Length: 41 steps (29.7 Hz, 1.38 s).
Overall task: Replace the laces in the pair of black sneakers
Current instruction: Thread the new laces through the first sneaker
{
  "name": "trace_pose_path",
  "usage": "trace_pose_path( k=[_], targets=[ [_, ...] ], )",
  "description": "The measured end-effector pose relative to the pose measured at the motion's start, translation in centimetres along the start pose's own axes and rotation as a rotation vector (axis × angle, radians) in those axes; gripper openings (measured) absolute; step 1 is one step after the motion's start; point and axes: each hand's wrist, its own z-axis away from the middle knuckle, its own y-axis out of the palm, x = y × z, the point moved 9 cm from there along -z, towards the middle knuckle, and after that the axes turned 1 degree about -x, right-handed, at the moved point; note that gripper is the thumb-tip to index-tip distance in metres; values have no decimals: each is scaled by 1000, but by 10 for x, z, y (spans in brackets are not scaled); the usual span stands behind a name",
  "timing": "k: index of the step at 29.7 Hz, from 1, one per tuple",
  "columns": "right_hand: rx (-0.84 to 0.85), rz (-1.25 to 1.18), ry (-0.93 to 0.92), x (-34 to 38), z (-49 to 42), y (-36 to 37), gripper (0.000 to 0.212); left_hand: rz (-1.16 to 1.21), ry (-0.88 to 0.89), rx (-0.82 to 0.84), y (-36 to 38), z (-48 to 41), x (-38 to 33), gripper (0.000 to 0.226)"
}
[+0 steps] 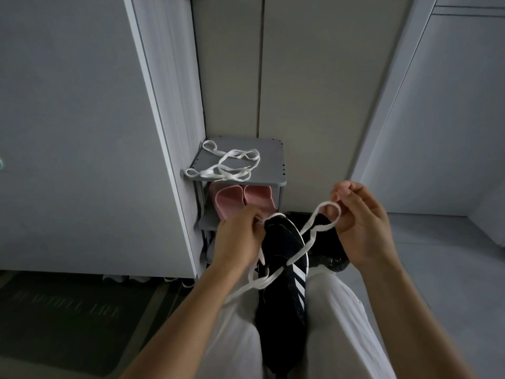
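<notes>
Sneaker (284, 272) clamped between knees (336, 305) at 6 o'clock; left hand (237, 239) at 10 and right hand (360, 228) at 2 each pinch the lace (308, 235), seemingly mid-threading, so next draw slack through evenly.

Sneaker (282, 310) heel cut off btm; mat (68, 332) text blurred.

Matt black knit sneaker (284, 269), flat woven white lace (314, 228), smooth pink rubbery slippers (240, 199).
</notes>
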Motion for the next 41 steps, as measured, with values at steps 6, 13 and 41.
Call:
trace_pose_path(
  k=[6,13,41],
  targets=[
    [28,-113,-87,25,-12,4,10,1275,-556,-160,-24,9,56,17],
    [-126,19,-214,47,-1,-32,31,1229,-202,-401,-100,3,73,25],
    [12,1199,42,-84,77,-8,19,-368,328,-51,37,77,-24,21]
  ],
)
